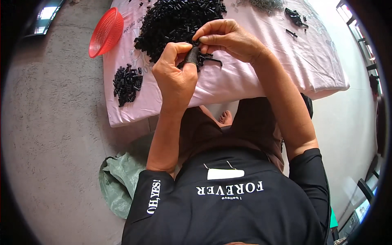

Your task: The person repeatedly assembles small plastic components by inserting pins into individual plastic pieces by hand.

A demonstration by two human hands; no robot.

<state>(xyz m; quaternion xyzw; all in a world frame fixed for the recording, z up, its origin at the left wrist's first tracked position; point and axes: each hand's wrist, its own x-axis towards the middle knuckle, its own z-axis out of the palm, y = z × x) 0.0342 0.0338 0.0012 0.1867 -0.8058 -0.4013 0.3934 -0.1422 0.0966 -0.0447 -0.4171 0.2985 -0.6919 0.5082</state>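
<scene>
Near the front edge of a table with a pink cloth (241, 83), my two hands meet fingertip to fingertip. My left hand (175, 73) is closed, and a dark wrap (191, 56) covers its thumb. Just above that thumb, my right hand (230, 38) pinches with thumb and forefinger. Between the fingertips is a small black part (196, 42), mostly hidden by the fingers. Behind the hands spreads a large heap of small black tube-like pieces (171, 20). A few longer black pieces (211, 60) lie beside my left thumb.
A red perforated basket (107, 32) tilts at the table's left edge. Below it sits a smaller pile of black pieces (127, 83). At the far right are black assembled parts (295, 18) and a pile of small clear or silvery bits (267, 5). A green plastic bag (118, 179) rests on the floor.
</scene>
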